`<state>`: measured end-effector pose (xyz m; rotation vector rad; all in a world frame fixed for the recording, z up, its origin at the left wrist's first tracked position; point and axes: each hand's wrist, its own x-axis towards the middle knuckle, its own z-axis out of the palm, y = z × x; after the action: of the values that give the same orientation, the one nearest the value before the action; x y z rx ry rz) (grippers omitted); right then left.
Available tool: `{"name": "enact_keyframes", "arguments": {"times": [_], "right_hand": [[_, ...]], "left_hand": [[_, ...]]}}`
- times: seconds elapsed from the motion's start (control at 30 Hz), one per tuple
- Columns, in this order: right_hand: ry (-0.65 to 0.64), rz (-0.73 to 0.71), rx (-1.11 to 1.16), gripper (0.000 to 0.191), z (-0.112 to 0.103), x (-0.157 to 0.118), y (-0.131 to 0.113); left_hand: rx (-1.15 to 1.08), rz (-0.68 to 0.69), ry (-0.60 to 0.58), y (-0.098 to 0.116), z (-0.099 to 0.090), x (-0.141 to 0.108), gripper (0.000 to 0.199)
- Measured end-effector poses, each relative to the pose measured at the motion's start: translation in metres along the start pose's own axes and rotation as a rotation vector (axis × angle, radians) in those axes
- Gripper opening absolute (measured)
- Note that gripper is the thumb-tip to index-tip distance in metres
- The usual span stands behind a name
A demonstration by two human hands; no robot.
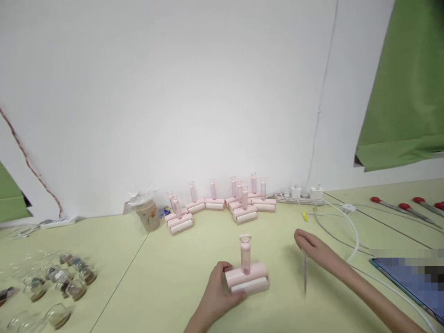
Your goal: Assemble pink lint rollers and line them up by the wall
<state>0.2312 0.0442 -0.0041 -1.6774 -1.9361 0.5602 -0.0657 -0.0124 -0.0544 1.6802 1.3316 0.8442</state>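
Observation:
My left hand [222,289] is closed around the left end of a pink lint roller [255,277] that stands on the table with its translucent handle pointing up. To the right, my right hand [310,245] is pinched on a thin metal tool [305,276]. It hangs downward, slightly blurred, and its exact kind is unclear. The tool and the roller are apart. Along the wall stand several more pink lint rollers [245,213], handles upright.
A bagged paper cup [148,215] stands by the wall. Several small glass domes [76,287] sit at left. At right are a power strip [298,200], white cables [354,231], red-tipped tools [404,207] and a tablet-like device [398,282]. A yellow scrap [305,216] lies behind my right hand.

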Motion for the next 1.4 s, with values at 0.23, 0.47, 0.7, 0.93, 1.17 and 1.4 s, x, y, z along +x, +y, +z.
{"name": "enact_keyframes", "arguments": {"times": [0.23, 0.47, 0.7, 0.93, 1.17, 1.4], "right_hand": [[-0.262, -0.270, 0.219, 0.027, 0.053, -0.020, -0.081], [-0.234, -0.318, 0.174, 0.023, 0.055, -0.016, -0.095], [-0.123, -0.302, 0.265, 0.026, 0.058, -0.024, -0.095], [0.112, -0.260, 0.470, 0.035, 0.017, -0.037, -0.076], [-0.068, -0.682, 0.391, 0.019, 0.055, -0.061, -0.068], [0.029, -0.184, 0.474, 0.032, 0.041, -0.034, -0.039]], "left_hand": [[0.002, 0.056, -0.002, 0.001, -0.002, -0.001, 0.050], [-0.025, 0.100, -0.027, -0.005, -0.006, 0.003, 0.053], [0.018, 0.089, 0.035, -0.008, -0.003, 0.007, 0.057], [0.045, 0.007, 0.277, -0.024, -0.036, 0.020, 0.081], [-0.529, -0.041, 0.106, 0.022, -0.031, 0.003, 0.073], [-0.764, -0.277, -0.093, 0.019, 0.009, -0.011, 0.056]]}}
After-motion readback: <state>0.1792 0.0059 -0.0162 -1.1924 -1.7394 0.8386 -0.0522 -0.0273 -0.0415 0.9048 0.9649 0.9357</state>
